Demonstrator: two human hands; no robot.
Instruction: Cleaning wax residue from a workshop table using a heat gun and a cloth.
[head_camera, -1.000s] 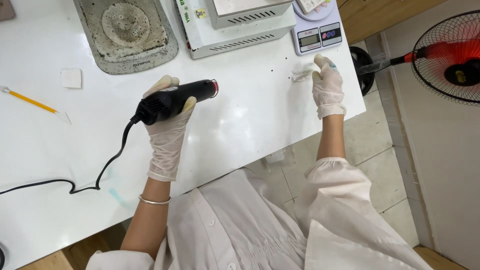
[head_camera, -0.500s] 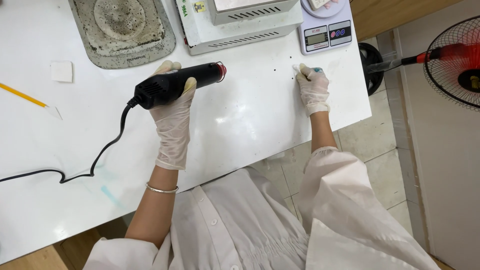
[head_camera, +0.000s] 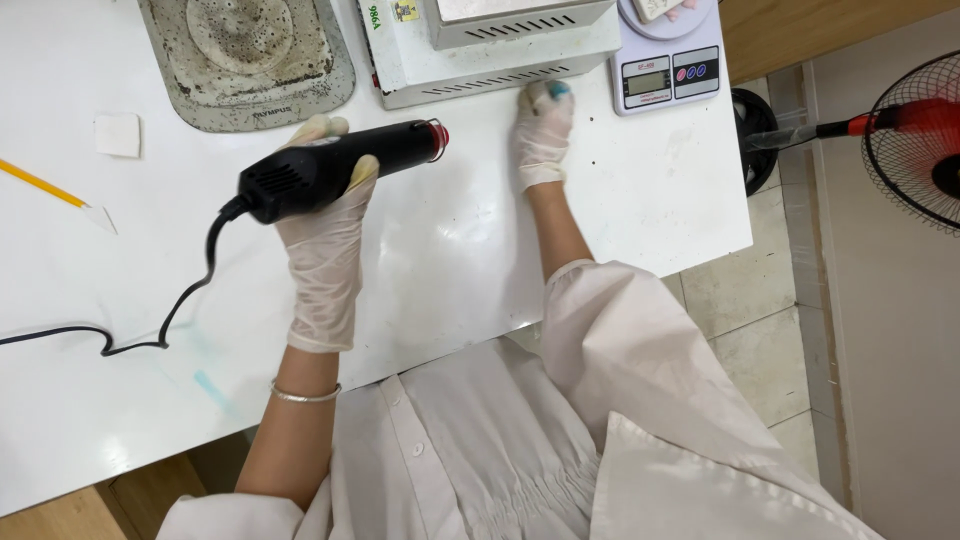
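A white tabletop (head_camera: 450, 260) carries a grey hotplate (head_camera: 250, 60) at 11 o'clock. The left hand (head_camera: 325, 240) wraps closed around a black heat gun (head_camera: 335, 170) — nozzle toward 3 o'clock. The right hand (head_camera: 542, 135) presses a small teal-tipped thing (head_camera: 556, 91) at 1 o'clock, below a white box-shaped appliance (head_camera: 490, 50).

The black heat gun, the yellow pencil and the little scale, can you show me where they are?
Black heat gun (head_camera: 330, 165), head view, on the middle of its body.
Yellow pencil (head_camera: 40, 185), head view, on its shaft.
Little scale (head_camera: 668, 80), head view, on its front panel.
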